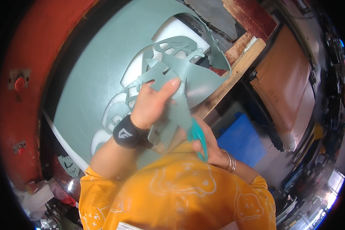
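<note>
Many shapes are already cut from the grey-green sheet (pixel 96 73); left hand (pixel 151 103) fingers pinch a cut-out strip (pixel 168 73), right hand (pixel 209 147) clamps teal scissors (pixel 197 136), trimming unfinished.

One head-worn fisheye camera is looking steeply down, close over the table (pixel 241 67) in the upper middle of the frame, with edges bending toward the dark rim.
</note>
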The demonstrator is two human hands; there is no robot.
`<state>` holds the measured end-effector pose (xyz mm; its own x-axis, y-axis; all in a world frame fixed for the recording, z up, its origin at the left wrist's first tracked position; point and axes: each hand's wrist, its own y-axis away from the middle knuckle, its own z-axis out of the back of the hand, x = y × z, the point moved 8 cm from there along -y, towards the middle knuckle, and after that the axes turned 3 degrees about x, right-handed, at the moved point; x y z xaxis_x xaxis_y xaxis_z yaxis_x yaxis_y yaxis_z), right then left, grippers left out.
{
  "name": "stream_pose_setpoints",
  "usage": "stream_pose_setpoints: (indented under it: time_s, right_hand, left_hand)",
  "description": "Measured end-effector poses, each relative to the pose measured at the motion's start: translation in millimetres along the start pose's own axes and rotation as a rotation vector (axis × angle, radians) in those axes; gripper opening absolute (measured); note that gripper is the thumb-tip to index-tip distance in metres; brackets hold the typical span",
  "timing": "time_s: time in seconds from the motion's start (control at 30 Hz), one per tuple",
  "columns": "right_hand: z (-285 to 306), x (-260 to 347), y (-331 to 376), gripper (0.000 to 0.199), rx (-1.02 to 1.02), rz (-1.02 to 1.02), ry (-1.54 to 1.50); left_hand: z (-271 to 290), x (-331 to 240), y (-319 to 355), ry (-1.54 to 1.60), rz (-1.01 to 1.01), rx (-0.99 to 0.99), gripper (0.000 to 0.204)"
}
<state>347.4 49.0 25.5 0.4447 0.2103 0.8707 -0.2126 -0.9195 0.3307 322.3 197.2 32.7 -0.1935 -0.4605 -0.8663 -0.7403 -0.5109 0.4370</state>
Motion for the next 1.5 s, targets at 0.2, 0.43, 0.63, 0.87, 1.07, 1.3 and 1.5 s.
stream_pose_setpoints:
  time_s: [0.2, 0.43, 0.63, 0.87, 1.07, 1.3, 1.5]
  right_hand:
    - [-5, -8, 3, 0.046, -0.095, 0.125, -0.296]
    - [-13, -22, 3, 0.045, -0.152, 0.132, -0.261]
    - [-27, -25, 4, 0.044, -0.17, 0.136, -0.511]
    - [-33, -22, -2, 0.047, -0.182, 0.17, -0.601]
    - [-22, -13, -3, 0.043, -0.114, 0.124, -0.298]
    - [-13, -27, 7, 0.04, -0.204, 0.033, -0.327]
    - [-30, -41, 5, 0.044, -0.173, -0.045, -0.589]
  left_hand:
    - [-8, 6, 19, 0.035, -0.103, -0.102, 0.04]
    - [-7, 18, 27, 0.054, -0.069, -0.199, 0.034]
    - [-7, 24, 22, -0.037, 0.016, -0.14, 0.034]
    - [-8, 25, 20, -0.009, -0.031, -0.087, 0.038]
    - [-3, 30, -1, 0.118, 0.261, 0.111, 0.045]
    - [-5, 34, 2, -0.321, -0.019, -0.068, 0.046]
    - [0, 50, 17, -0.354, 0.046, -0.234, 0.052]
